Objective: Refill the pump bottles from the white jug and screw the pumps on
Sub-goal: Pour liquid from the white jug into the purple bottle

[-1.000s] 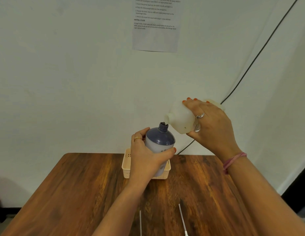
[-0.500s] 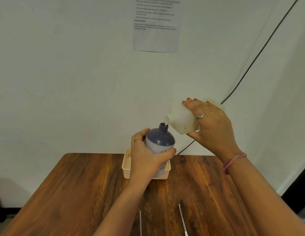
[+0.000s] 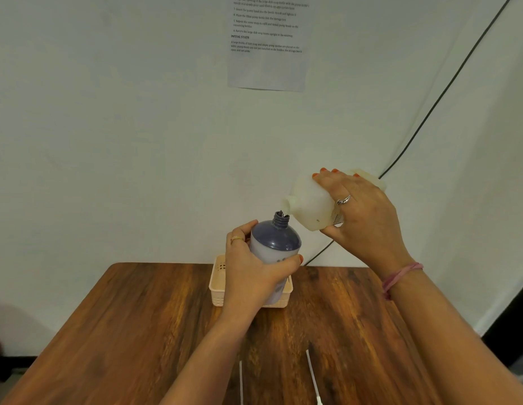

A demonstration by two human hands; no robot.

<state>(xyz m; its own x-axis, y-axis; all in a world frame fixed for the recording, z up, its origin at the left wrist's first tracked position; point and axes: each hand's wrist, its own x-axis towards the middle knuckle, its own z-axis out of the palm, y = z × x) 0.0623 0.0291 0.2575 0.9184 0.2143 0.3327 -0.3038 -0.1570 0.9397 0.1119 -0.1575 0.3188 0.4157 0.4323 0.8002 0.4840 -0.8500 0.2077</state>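
Wooden and dark-grained, the counter [image 3: 137, 331] carries a cream slotted basket [image 3: 218, 283] at its far edge, against the wall. Every place below is given from that basket.

Just in front of and above the basket, the left hand [image 3: 254, 276] wraps round the lower body of the pump bottle [image 3: 276, 242], thumb on its near right side and fingers curled behind its left. The bottle is raised off the counter and stands nearly upright, so its threaded neck faces up and stays open for filling; no pump is on it. Gripping low leaves the dark shoulder and mouth free, and I judge the lift brings the mouth up to meet the spout rather than making the jug reach down.

Above and to the right of the basket, the right hand [image 3: 362, 217] clamps the white jug [image 3: 310, 204], fingers spread over its upper side and thumb beneath. The jug is tipped with its spout down-left, just beside the bottle's mouth and nearly touching its rim, which suits a short, controlled pour. Whether liquid is running I cannot tell.

Nearer the viewer than the basket, two thin white tubes [image 3: 312, 375] lie on the counter, likely the pumps' dip tubes, set aside until filling ends.
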